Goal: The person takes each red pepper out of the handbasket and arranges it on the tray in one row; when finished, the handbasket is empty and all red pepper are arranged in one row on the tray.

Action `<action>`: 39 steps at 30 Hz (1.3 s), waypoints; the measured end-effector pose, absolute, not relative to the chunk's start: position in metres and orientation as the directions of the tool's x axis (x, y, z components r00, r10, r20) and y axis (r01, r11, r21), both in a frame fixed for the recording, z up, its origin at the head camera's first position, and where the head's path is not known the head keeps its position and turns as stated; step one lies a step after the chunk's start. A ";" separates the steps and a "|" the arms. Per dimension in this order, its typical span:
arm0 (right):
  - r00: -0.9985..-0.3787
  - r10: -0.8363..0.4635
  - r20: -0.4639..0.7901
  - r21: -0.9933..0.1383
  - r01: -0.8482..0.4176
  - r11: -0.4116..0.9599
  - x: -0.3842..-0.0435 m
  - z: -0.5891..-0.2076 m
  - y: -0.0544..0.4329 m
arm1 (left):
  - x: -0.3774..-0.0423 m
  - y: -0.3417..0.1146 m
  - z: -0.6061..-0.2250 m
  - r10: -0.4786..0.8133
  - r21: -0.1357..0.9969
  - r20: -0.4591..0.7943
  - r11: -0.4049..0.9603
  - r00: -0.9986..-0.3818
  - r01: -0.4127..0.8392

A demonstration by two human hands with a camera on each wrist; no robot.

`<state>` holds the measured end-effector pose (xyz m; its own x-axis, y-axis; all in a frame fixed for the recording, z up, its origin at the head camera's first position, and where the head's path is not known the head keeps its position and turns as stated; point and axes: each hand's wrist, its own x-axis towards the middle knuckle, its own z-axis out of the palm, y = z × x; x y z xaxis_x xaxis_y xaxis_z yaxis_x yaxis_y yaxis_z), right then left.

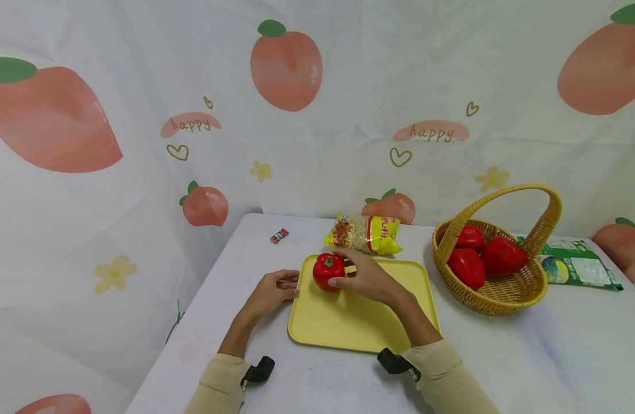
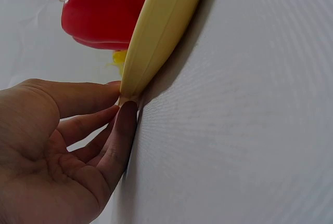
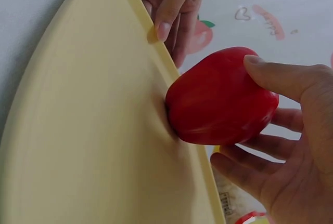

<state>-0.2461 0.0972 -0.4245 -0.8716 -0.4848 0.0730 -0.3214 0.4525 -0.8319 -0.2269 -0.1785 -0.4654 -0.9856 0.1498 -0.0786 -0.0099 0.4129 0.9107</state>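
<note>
A red bell pepper (image 1: 328,272) stands on the left part of a yellow tray (image 1: 366,322), its green stem facing up. My right hand (image 1: 371,277) holds this pepper from the right, thumb on the near side and fingers around the far side. In the right wrist view the pepper (image 3: 221,99) meets the tray surface, and the thumb presses on its skin. At the tray's left edge, my left hand (image 1: 270,293) pinches the rim between thumb and fingers, which the left wrist view shows closely on the tray (image 2: 164,26).
Right of the tray stands a wicker basket (image 1: 538,287) with a tall handle, holding several red bell peppers (image 1: 503,256). A green packet (image 1: 581,264) lies behind it. Beyond the tray lies a yellow food bag (image 1: 366,234), with a small red wrapper (image 1: 279,235) farther left.
</note>
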 end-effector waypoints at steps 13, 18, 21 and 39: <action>-0.873 -0.482 0.080 -0.834 -0.323 0.447 -0.244 -0.423 0.100 | -0.229 -0.179 -0.469 0.142 0.909 -0.084 0.416 -0.986 -0.018; -0.869 -0.485 0.095 -0.833 -0.337 0.439 -0.242 -0.422 0.104 | -0.229 -0.179 -0.468 0.141 0.909 -0.080 0.417 -0.987 -0.014; -0.868 -0.485 0.108 -0.831 -0.347 0.435 -0.240 -0.421 0.108 | -0.229 -0.179 -0.468 0.139 0.908 -0.081 0.418 -0.987 -0.016; -0.848 -0.445 0.288 -0.750 -0.489 0.445 -0.217 -0.414 0.156 | -0.229 -0.178 -0.467 0.123 0.902 -0.095 0.429 -0.988 -0.034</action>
<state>-0.2167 0.1564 -0.4141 -0.8478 -0.4453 0.2880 -0.4887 0.4451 -0.7504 -0.2288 -0.1779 -0.4669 -0.9878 0.1232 -0.0953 -0.0335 0.4294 0.9025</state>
